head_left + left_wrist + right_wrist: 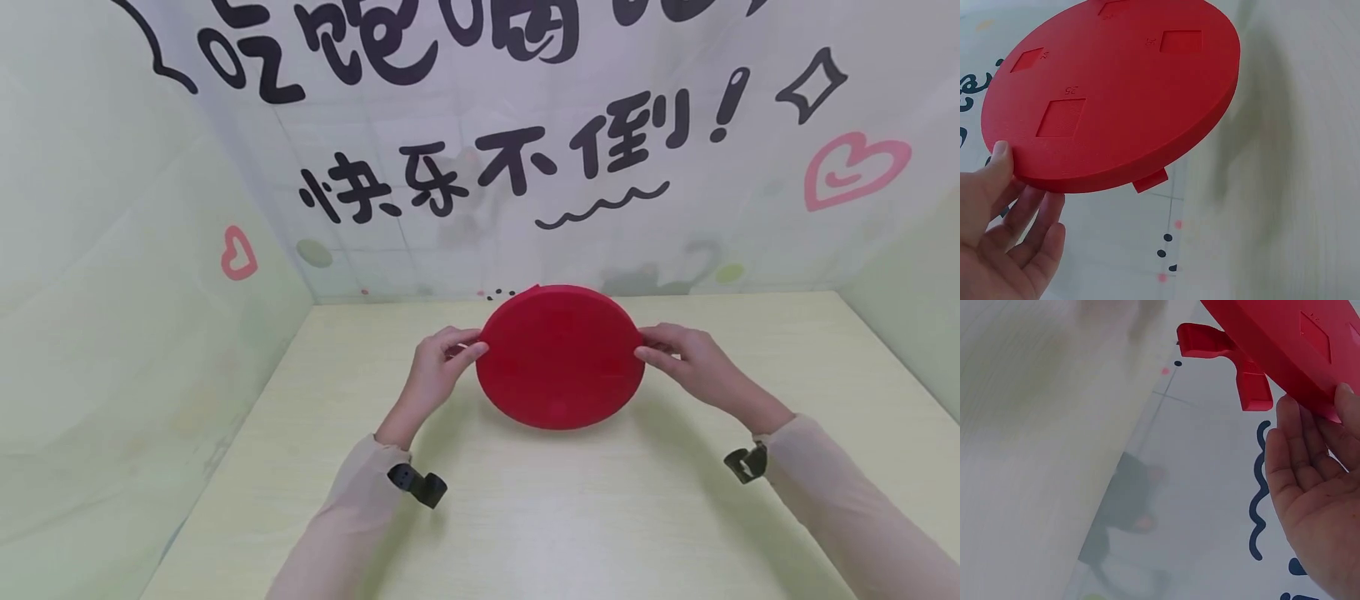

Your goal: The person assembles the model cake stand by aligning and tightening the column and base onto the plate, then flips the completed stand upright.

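Note:
A red round plastic disc (560, 358) is held tilted over the far part of the table, its flat face toward the head camera. Square recesses with small raised numbers mark that face in the left wrist view. My left hand (441, 357) pinches the disc's left edge, thumb on the face and fingers behind. At the opposite edge my right hand (686, 357) pinches in the same way. Behind the disc, a red branching bracket (1225, 350) sticks out in the right wrist view; a small red tab (1150, 180) shows below the rim in the left wrist view.
The pale wooden table (555, 517) meets a white printed backdrop (465, 242) with black lettering at its far edge. Pale green fabric walls (112, 333) stand on both sides. Shadows of the arms and disc fall on the table.

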A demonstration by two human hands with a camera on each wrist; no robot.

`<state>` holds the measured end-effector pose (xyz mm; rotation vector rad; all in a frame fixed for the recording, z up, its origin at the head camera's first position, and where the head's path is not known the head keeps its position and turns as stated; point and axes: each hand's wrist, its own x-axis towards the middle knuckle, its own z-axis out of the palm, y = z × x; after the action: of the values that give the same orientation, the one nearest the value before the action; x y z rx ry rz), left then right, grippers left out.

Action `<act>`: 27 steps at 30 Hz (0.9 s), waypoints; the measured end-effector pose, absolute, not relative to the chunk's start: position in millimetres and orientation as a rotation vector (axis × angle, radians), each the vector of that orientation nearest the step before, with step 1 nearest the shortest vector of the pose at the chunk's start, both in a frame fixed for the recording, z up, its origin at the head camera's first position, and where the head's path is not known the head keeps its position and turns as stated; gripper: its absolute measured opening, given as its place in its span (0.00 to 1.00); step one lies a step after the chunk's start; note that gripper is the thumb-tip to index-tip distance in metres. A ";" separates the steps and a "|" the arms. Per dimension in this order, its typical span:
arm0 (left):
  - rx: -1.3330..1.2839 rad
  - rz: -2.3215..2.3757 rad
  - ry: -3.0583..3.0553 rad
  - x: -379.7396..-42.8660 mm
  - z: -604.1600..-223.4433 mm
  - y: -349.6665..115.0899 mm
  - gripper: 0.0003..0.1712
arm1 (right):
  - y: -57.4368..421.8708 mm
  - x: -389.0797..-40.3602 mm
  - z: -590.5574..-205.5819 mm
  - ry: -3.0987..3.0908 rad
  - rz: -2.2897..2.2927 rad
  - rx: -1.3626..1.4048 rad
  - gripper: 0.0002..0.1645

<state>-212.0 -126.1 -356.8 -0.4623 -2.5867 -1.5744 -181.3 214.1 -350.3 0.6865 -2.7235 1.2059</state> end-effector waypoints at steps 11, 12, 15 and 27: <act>-0.490 -1.611 -2.611 -218.8 -351.9 -126.1 0.17 | 210.6 -182.6 -348.5 -2.720 1.295 0.596 0.23; -0.492 -1.613 -2.609 -219.4 -351.9 -125.9 0.17 | 210.3 -182.5 -348.1 -2.714 1.301 0.584 0.23; -0.496 -1.620 -2.606 -221.7 -352.6 -125.6 0.17 | 209.5 -182.6 -347.7 -2.686 1.324 0.564 0.24; -0.464 -1.617 -2.624 -225.6 -354.0 -124.5 0.17 | 209.6 -186.7 -349.1 -2.620 1.370 0.581 0.26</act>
<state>-225.6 -124.5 -354.0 -0.4638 -2.6236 -1.6173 -186.7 209.6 -349.1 0.5812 -2.6199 1.3699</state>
